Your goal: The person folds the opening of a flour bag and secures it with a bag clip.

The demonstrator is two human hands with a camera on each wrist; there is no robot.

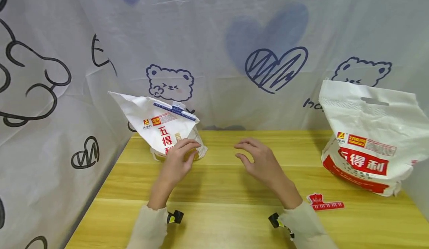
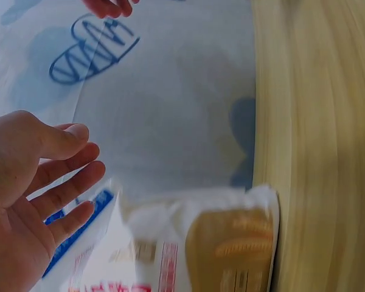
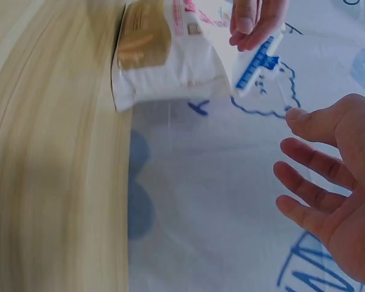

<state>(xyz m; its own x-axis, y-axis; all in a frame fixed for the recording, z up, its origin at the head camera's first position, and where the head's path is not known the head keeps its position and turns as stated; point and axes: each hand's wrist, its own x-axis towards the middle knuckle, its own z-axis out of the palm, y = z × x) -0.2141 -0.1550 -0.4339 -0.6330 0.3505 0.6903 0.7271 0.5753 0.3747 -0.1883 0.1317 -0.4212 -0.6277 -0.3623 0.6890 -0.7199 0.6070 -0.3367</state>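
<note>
while the left hand (image 1: 177,162) and right hand (image 1: 261,161) hold nothing, fingers loosely bent, thumbs apart, the white bag (image 1: 162,131) stands near the left hand on the wood-grained table (image 1: 218,219); soft, smooth, creased, it probably weighs low, best cradled underneath, not by its stiff blue clip (image 1: 175,110).

Left hand (image 1: 180,158) hides part of clipped bag (image 1: 154,129); red-based bag (image 1: 375,141) cut by head view's right edge.
</note>
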